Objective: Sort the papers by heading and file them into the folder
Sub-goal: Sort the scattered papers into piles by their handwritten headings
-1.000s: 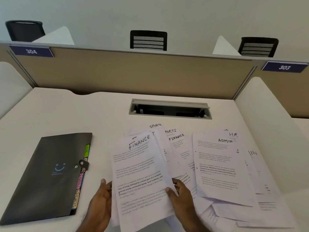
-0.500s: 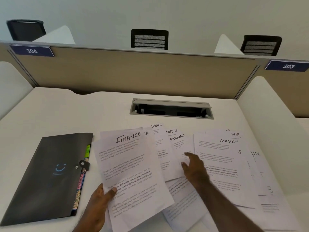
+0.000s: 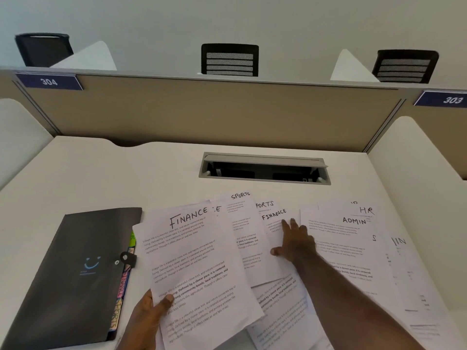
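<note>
a person sits at a white desk (image 3: pixel 75 178) with lots of papers spread out on it. the left hand (image 3: pixel 149 317) holds a sheet that says finance (image 3: pixel 194 269) at the top. the thumb lies on the front of the sheet near its bottom left corner and the fingers are tucked behind it, so the hand grips the paper. the sheet is tilted a little, and its left edge lies over the right edge of the black folder (image 3: pixel 73 274). the folder lies flat on the left side of the desk, shut, with a little smile drawn on it and a round snap on its flap. bright tabs (image 3: pixel 118 301) poke out along its right side, and one reads sports. the right hand (image 3: pixel 293 241) reaches out over the middle of the pile. its fingers are straight and spread, and the tips rest on a smaller finance sheet (image 3: pixel 275 223); it is not gripping anything. just behind that are two sheets marked sports (image 3: pixel 240 205). to the right lie an admin sheet (image 3: pixel 348 248) and an hr sheet (image 3: pixel 366 210), with more papers under them. at the back of the desk is an open cable box (image 3: pixel 262 168), then a tan wall (image 3: pixel 202 114) with signs that say 304 (image 3: pixel 49 82) and 303 (image 3: pixel 449 99). three black chairs (image 3: pixel 230 59) show behind it.
</note>
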`<action>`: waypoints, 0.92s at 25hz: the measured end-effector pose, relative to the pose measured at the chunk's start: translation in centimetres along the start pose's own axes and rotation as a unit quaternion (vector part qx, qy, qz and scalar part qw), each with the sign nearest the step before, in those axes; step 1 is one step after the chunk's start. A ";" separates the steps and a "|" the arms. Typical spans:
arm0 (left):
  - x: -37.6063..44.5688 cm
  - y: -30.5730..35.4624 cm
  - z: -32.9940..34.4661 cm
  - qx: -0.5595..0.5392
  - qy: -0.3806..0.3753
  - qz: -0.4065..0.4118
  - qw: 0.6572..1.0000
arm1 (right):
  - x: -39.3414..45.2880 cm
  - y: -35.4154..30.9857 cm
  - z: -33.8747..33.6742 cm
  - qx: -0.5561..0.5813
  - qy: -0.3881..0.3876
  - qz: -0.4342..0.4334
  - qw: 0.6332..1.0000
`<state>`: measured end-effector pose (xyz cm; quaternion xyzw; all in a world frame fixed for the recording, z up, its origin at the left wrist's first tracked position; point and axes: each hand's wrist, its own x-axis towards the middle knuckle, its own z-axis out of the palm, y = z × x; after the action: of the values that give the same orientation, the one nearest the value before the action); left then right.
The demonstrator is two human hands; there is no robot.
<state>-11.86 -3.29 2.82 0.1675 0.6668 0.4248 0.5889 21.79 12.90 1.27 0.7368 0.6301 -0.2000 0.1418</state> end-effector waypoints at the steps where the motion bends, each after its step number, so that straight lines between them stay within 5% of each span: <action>1: 0.0 -0.1 0.0 -0.010 0.001 -0.006 1.000 | 0.1 0.0 0.0 0.001 0.006 0.000 1.000; 6: 0.5 -0.3 -0.2 -0.034 0.015 -0.032 0.999 | -1.4 -1.0 1.3 0.089 0.060 0.006 0.994; 14: 0.8 -0.3 -0.7 -0.033 0.010 -0.007 0.999 | -3.9 -3.7 3.8 0.014 0.068 0.019 0.997; 23: 0.5 -0.3 -1.6 -0.046 0.027 -0.022 0.998 | -3.7 -4.7 3.9 0.200 0.042 0.073 0.976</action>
<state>-13.38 -3.69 2.18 0.1143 0.6657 0.4466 0.5867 16.25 8.64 -0.21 0.8022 0.5270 -0.2797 -0.0212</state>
